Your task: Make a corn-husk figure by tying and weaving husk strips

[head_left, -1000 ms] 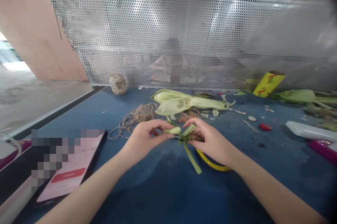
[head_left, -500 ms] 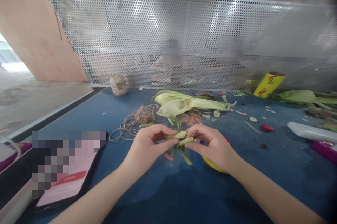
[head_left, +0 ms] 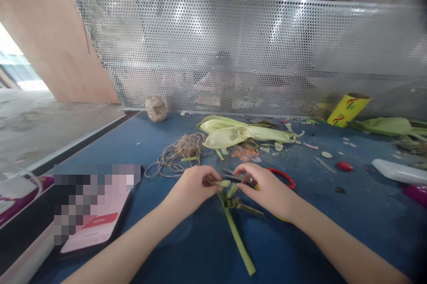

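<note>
A bundle of green corn husk strips (head_left: pixel 229 203), folded and knotted together, hangs between my two hands. One long strip (head_left: pixel 240 242) points down toward me, and a thin brownish piece sticks out to the right. My left hand (head_left: pixel 196 182) is closed, pinching a pale folded strip end between thumb and fingers. At the right of the knot, my right hand (head_left: pixel 267 188) is closed on another short strip; its fingertips partly hide the grip. Red-handled scissors (head_left: pixel 283 176) lie on the table, partly covered by my right hand, blades pointing left.
Corn husks (head_left: pixel 243 134) lie beyond my hands, beside tangled twine (head_left: pixel 182 153). A phone (head_left: pixel 96 222) is at the left. Toward the right are a yellow tube (head_left: pixel 348 110), a red object (head_left: pixel 344 166) and a white-and-purple tool (head_left: pixel 400 169). A perforated metal screen (head_left: pixel 200 44) stands behind.
The husk bundle has turned, so a long strip now hangs toward me. My hands have moved slightly apart and lower. More of the scissors shows. The view has shifted slightly.
</note>
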The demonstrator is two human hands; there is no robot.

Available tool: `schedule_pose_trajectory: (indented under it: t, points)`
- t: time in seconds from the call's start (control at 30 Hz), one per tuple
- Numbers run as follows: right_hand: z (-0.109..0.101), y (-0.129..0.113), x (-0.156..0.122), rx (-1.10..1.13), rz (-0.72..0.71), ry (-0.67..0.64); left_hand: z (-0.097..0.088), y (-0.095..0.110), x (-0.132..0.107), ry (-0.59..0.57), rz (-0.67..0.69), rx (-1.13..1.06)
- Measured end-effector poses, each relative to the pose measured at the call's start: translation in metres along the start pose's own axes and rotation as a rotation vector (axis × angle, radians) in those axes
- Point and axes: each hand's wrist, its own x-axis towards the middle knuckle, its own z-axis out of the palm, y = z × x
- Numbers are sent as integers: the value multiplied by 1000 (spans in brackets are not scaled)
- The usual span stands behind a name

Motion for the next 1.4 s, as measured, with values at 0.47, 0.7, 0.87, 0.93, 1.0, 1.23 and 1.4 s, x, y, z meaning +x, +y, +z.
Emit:
schedule_pose_trajectory:
  t: [0.47,0.7,0.87,0.93,1.0,1.23,1.4]
  points:
    - [-45,22,-2,-512,316,-99,-10,-19,-29,49,-165,473]
    - [-34,20,-9,-653,344,-182,-16,-20,-47,-8,-190,506]
    - [-24,21,-4,-710,329,-153,-60,-32,-32,122,-189,640]
    - [-22,22,-1,-722,293,-137,-78,-44,-18,153,-277,708]
    - [-22,23,2,-727,258,-121,-91,-55,-3,169,-353,765]
    - [-36,24,5,-696,181,-10,-85,-63,47,63,-335,787]
    - [-40,32,10,-514,150,262,-95,-47,78,26,-249,711]
